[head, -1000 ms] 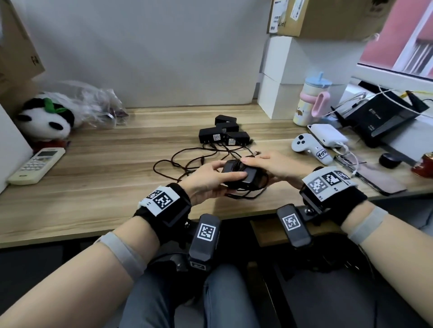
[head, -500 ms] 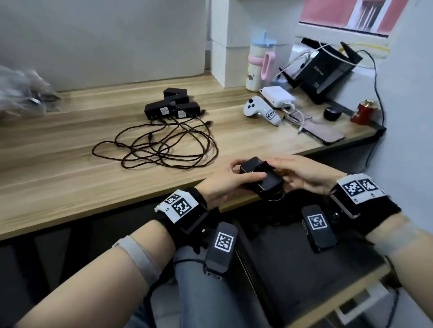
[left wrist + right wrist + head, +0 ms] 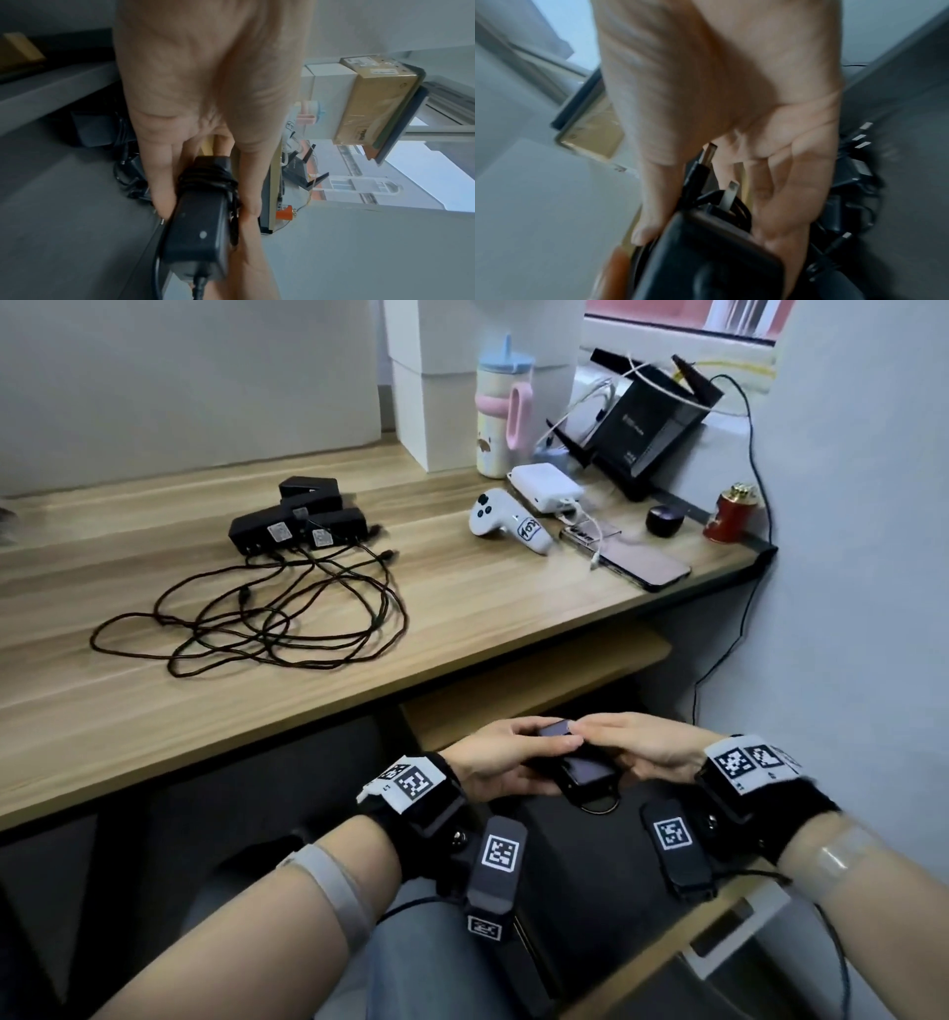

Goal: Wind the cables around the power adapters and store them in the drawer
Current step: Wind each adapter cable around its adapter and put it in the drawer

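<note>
A black power adapter [image 3: 585, 770] with its cable wound round it is held below the desk edge, over the dark open drawer [image 3: 590, 865]. My left hand [image 3: 513, 752] grips its left end and my right hand [image 3: 631, 747] grips its right end. From the left wrist, the adapter [image 3: 197, 229] sits between thumb and fingers, with the cable coiled round its middle. The right wrist view shows the adapter [image 3: 706, 253] with its plug prong and cable end. More wound adapters [image 3: 847, 182] lie in the drawer. Several unwound adapters [image 3: 303, 521] sit on the desk, with their cables [image 3: 267, 618] tangled in front.
On the wooden desk [image 3: 462, 618], right side: a white controller [image 3: 506, 521], a power bank [image 3: 547, 487], a phone [image 3: 642, 562], a cup [image 3: 503, 408], a black router [image 3: 647, 418], a red can [image 3: 732, 510]. A wooden shelf [image 3: 539, 680] hangs under the desk. A wall is close on the right.
Both hands carried the wound adapter off the desk top, down and to the right, to below the desk edge over the drawer. The head view swung right.
</note>
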`<state>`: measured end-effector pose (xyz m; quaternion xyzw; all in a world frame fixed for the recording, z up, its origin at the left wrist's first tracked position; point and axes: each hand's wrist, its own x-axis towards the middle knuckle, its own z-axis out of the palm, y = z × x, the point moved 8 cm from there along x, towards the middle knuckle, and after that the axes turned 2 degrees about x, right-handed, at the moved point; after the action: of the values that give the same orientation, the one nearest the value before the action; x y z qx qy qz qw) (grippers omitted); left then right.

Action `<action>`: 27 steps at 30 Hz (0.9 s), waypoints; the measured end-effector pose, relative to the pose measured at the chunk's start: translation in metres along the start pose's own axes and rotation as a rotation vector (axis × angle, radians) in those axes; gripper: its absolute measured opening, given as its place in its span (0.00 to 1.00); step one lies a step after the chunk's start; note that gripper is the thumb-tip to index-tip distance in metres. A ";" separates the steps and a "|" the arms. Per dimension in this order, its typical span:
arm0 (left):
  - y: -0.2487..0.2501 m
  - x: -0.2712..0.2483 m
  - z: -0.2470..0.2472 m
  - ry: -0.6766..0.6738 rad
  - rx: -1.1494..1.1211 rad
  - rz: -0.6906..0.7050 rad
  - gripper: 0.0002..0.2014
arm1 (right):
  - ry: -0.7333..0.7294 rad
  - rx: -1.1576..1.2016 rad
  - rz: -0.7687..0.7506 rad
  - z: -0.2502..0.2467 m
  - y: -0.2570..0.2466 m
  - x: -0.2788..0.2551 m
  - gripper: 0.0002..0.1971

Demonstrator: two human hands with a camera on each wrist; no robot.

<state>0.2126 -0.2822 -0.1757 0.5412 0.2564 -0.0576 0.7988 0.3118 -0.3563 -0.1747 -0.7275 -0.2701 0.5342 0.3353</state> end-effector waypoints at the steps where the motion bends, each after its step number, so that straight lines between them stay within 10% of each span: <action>1: -0.006 0.000 -0.003 0.016 -0.006 -0.038 0.09 | 0.001 0.008 0.018 0.000 0.006 0.002 0.29; 9: -0.066 -0.007 -0.064 0.320 0.037 -0.435 0.14 | 0.169 0.026 0.270 -0.027 0.076 0.039 0.29; 21: -0.119 0.004 -0.100 0.505 -0.030 -0.503 0.13 | 0.141 0.052 0.366 0.037 0.108 0.086 0.46; 27: -0.126 0.005 -0.103 0.504 -0.066 -0.491 0.09 | 0.116 0.248 0.382 0.061 0.112 0.098 0.19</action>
<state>0.1343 -0.2403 -0.3126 0.4344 0.5696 -0.1045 0.6899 0.2845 -0.3410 -0.3326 -0.7481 -0.0402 0.5744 0.3298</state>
